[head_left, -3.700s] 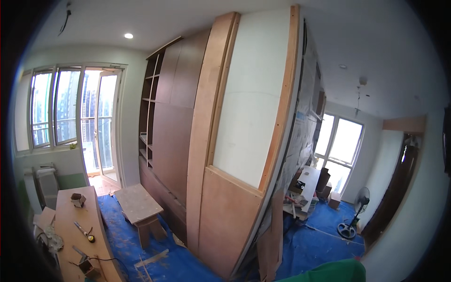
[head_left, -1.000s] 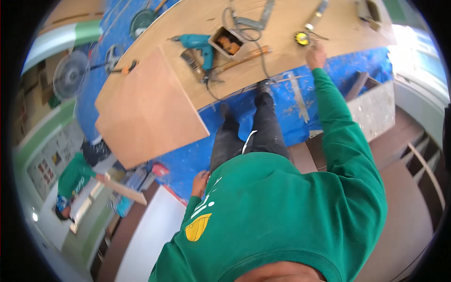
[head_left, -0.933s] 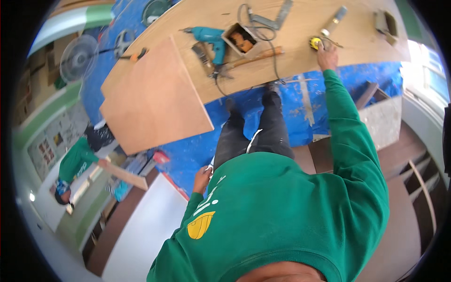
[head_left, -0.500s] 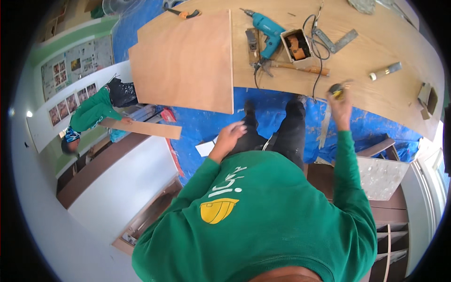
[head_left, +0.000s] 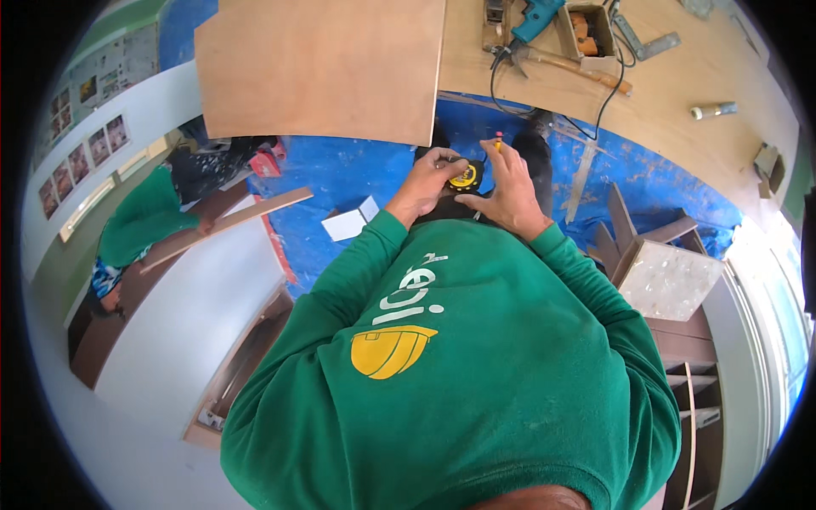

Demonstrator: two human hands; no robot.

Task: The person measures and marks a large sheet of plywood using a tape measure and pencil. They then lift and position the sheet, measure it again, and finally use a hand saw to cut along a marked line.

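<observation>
In front of my body, my left hand [head_left: 427,184] is closed on a black and yellow tape measure [head_left: 464,177]. Close beside it on the right is my right hand [head_left: 512,189], with a yellow pencil [head_left: 498,144] with a red end held between its fingers. The right thumb reaches toward the tape measure's lower edge; whether it touches the case I cannot tell. Both hands are over my legs, short of the table's near edge.
Plywood [head_left: 323,76] overhangs the table [head_left: 654,85] at left. A teal drill [head_left: 537,19], hammer [head_left: 578,70], box [head_left: 599,58] and metal square [head_left: 650,44] lie on it. Far left, a co-worker [head_left: 140,217] handles a board [head_left: 229,224]. Wooden box pieces [head_left: 667,276] stand at right.
My right hand has come back from the table's edge toward my body. The tape measure has passed from it to my left hand. The co-worker bends lower with the board.
</observation>
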